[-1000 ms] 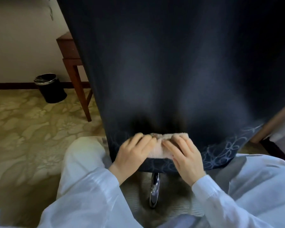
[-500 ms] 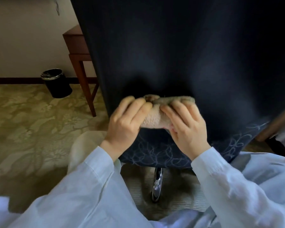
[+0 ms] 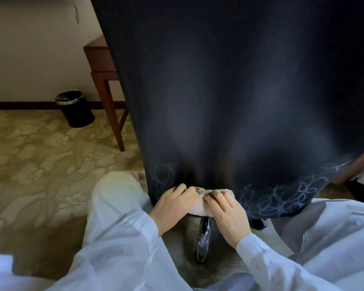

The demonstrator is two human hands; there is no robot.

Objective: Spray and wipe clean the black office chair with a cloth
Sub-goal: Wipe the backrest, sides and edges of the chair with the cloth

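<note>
The black office chair's back (image 3: 229,97) fills the upper middle and right of the head view, with a pale looping pattern along its bottom edge. A folded beige cloth (image 3: 200,203) is pressed against that bottom edge. My left hand (image 3: 172,206) grips the cloth's left side, and my right hand (image 3: 227,213) holds its right side, fingers curled over the top. A chrome leg of the chair's base (image 3: 204,238) shows on the carpet just below the cloth. No spray bottle is in view.
My knees in pale trousers (image 3: 114,206) flank the chair. A dark wooden table (image 3: 105,66) stands left of the chair, against the wall. A black waste bin (image 3: 76,108) sits beside it on the patterned carpet (image 3: 34,164).
Half a second ago both hands held the cloth higher on the chair back. They have slid it down to the bottom edge, about where it was one second ago.
</note>
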